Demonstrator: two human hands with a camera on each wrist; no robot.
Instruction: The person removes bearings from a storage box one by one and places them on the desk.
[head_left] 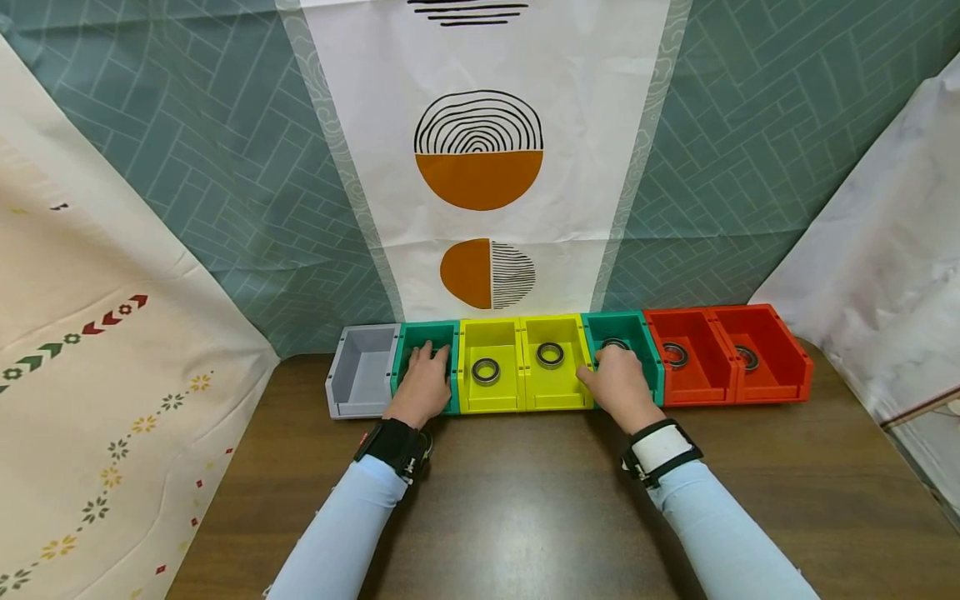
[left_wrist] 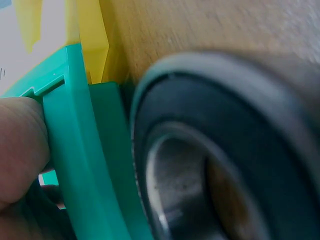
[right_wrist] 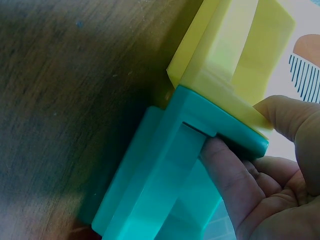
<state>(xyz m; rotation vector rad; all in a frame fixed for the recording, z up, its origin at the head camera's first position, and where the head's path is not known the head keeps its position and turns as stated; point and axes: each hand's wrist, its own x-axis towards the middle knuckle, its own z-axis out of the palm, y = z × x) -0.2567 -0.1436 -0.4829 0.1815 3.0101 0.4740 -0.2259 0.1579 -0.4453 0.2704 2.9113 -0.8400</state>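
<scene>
In the head view my left hand [head_left: 424,385] reaches into the left green bin [head_left: 454,402], its fingertips low inside; what they touch is hidden. The left wrist view has a ball bearing [left_wrist: 230,125] with a black seal very close to the camera, apart from the fingers. My right hand [head_left: 619,385] is at the right green bin [head_left: 654,367], where a partly hidden bearing [head_left: 615,342] lies beyond the fingers. In the right wrist view its thumb [right_wrist: 287,115] is at the yellow wall and a finger [right_wrist: 230,172] inside the green bin, with the adjoining walls between them.
Two yellow bins [head_left: 491,407] between my hands each hold a bearing [head_left: 486,372]. Two red bins [head_left: 772,393] with bearings stand right, and a grey bin [head_left: 365,410] left. The row sits on a brown table [head_left: 510,508] before a patterned cloth [head_left: 315,250].
</scene>
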